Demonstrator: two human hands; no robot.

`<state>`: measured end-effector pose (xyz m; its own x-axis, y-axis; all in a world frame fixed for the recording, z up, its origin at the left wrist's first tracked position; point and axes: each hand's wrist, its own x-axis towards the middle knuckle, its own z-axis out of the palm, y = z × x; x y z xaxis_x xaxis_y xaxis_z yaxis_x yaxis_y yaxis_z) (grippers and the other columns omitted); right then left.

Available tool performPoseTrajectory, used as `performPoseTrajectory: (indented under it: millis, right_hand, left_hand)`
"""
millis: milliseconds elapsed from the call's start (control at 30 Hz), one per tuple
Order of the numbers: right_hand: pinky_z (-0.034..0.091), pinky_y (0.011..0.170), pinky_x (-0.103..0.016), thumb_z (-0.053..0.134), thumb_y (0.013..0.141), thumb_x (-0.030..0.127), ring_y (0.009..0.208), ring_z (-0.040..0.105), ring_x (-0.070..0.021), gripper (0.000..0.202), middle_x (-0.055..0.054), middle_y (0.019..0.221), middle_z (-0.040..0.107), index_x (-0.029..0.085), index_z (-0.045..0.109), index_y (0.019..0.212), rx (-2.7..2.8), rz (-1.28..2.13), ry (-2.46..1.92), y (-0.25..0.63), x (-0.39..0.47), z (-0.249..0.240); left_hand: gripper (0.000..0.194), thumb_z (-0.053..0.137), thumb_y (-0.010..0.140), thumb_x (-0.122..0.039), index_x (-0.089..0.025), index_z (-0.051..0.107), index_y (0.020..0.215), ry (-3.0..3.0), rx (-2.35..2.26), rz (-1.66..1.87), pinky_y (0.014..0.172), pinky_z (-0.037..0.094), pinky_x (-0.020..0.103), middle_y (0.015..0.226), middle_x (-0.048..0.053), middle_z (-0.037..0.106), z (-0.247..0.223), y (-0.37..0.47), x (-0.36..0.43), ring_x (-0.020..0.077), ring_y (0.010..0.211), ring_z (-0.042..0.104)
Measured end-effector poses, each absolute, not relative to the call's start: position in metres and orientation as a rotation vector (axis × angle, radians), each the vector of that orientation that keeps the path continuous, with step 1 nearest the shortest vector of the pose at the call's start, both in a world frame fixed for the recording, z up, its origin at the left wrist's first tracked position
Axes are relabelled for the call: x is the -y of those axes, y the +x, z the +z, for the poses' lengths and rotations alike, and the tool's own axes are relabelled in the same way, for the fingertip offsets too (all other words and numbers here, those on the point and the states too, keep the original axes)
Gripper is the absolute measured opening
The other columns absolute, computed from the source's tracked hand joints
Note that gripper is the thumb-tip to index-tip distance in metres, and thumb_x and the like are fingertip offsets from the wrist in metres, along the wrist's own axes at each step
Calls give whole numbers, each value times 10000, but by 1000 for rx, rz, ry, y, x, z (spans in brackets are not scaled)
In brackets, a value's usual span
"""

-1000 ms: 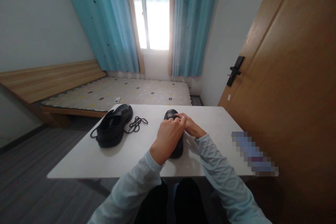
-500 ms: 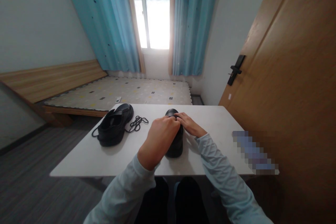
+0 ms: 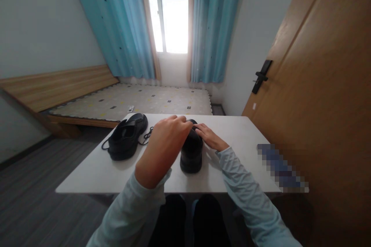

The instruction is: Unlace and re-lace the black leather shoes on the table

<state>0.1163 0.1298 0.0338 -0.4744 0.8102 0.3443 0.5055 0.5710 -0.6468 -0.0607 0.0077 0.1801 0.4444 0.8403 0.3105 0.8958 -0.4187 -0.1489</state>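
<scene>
A black shoe (image 3: 191, 154) stands on the white table (image 3: 232, 170) in front of me, toe pointing away and heel toward me. My left hand (image 3: 171, 135) is over its left side, fingers closed near the lacing area; whatever they pinch is hidden behind the hand. From the right, my right hand (image 3: 210, 137) grips the upper of the same shoe near its tongue, with the fingertips bent over it. Another black shoe (image 3: 126, 139) rests to the left, and a loose dark shoelace (image 3: 147, 136) lies beside it, partly covered by my left hand.
Beyond the table is a bed (image 3: 150, 98) with a patterned mattress and a small white object (image 3: 131, 109) near its edge. A wooden door (image 3: 324, 65) stands close on the right. A pixelated bluish item (image 3: 278, 168) lies at the table's right edge.
My left hand has moved left and slightly up, uncovering more of the shoe's heel and opening. It now hides part of the loose lace. My right hand stays almost in place.
</scene>
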Motion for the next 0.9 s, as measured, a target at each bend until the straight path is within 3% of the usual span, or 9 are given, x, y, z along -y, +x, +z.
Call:
performPoseTrajectory:
  millis: [300, 600, 767, 900]
  right_hand:
    - [352, 1046, -407, 358, 953, 320, 1138, 502, -205, 356, -97, 1190, 561, 186, 557, 1217, 2175, 607, -1021, 117, -131, 33]
    - [356, 1045, -391, 378, 950, 333, 1141, 502, -204, 357, -101, 1176, 559, 182, 559, 1219, 2183, 571, -1023, 116, -134, 29]
    - [349, 1050, -397, 376, 946, 327, 1151, 500, -218, 376, -127, 1191, 545, 144, 557, 1220, 2205, 561, -1073, 115, -132, 31]
    - [354, 1045, -390, 369, 948, 328, 1141, 503, -211, 377, -123, 1181, 546, 145, 556, 1219, 2201, 559, -1063, 115, -132, 31]
  left_hand:
    - [331, 410, 881, -113, -235, 690, 1006, -2329, 1515, -569, 784, 446, 256, 946, 21, 671, 198, -95, -39, 151, 839, 621]
    - [341, 379, 922, -213, -215, 662, 1111, -1839, 1683, -763, 856, 461, 365, 1044, 52, 668, 216, -131, -51, 246, 965, 621]
    - [410, 271, 976, -290, -179, 592, 1205, -1573, 1737, -966, 890, 446, 386, 1114, 85, 643, 200, -139, -59, 235, 1049, 582]
    - [444, 191, 998, -319, -193, 511, 1279, -1710, 1727, -862, 939, 409, 348, 1245, 38, 585, 166, -146, -71, 189, 1128, 517]
